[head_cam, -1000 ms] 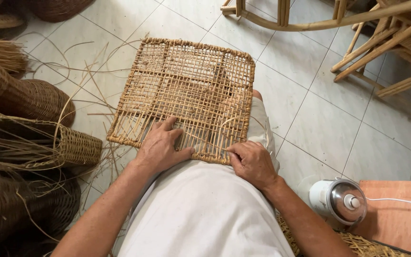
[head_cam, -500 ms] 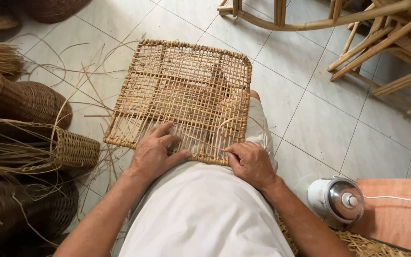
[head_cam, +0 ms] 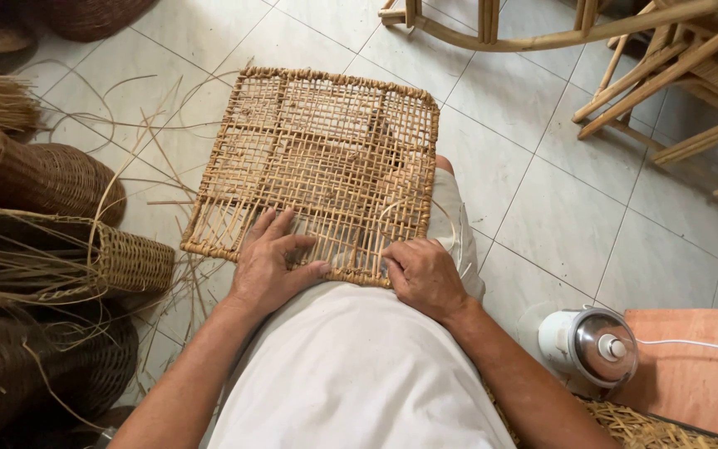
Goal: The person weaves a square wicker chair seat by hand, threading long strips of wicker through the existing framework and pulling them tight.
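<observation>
The near edge of the woven rattan panel (head_cam: pixel 317 158) is being worked: left hand (head_cam: pixel 269 268) pressed flat, fingers spread, right hand (head_cam: pixel 422 274) curled, pinching strands. Next, tightening seems needed.

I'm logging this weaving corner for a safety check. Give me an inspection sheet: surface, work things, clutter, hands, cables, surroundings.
Surface: pale tiled floor, with loose strands scattered on the left part.
Work things: square woven cane panel resting on the person's lap, its far edge out over the floor.
Clutter: loose cane strands; small woven basket; dark baskets stacked at left.
Hands: left hand flat on the panel's near edge, fingers spread; right hand pressing the same edge, fingers curled.
Cables: white cord running from the small white pot across an orange board.
Surroundings: wooden chair frames at top right; straw at bottom right.
</observation>
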